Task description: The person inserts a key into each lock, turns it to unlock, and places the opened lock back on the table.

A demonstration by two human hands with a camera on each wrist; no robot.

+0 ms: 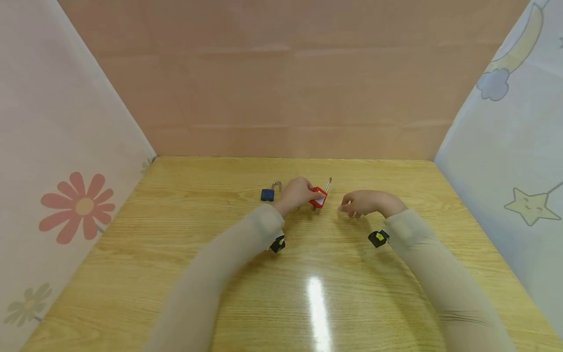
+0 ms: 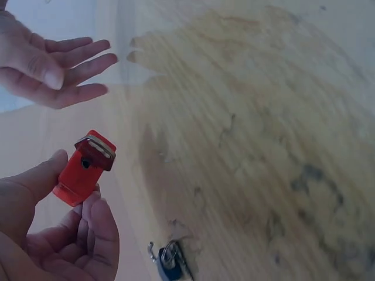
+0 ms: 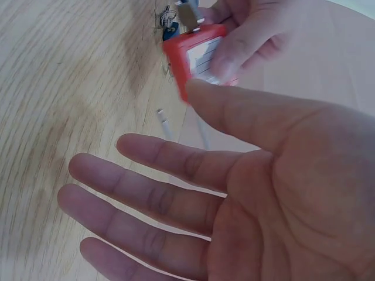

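Note:
My left hand (image 1: 298,194) pinches a red padlock (image 1: 319,200) between thumb and fingers, above the table. A white label is on its face, and its long metal shackle (image 1: 328,184) stands open. From the opposite end sticks a metal piece (image 3: 190,14) that looks like a key. To the left of that hand a blue padlock (image 1: 267,195) lies on the table with its shackle open; a ring and keys (image 2: 171,252) show beside it in the left wrist view. My right hand (image 1: 367,202) hovers right of the red padlock, holding nothing, fingers spread in the right wrist view.
The wooden table (image 1: 176,244) is bounded by a pinkish-brown back panel (image 1: 290,98) and patterned side panels with a flower (image 1: 83,208) on the left and a star (image 1: 531,205) on the right. Light glares off the front of the tabletop.

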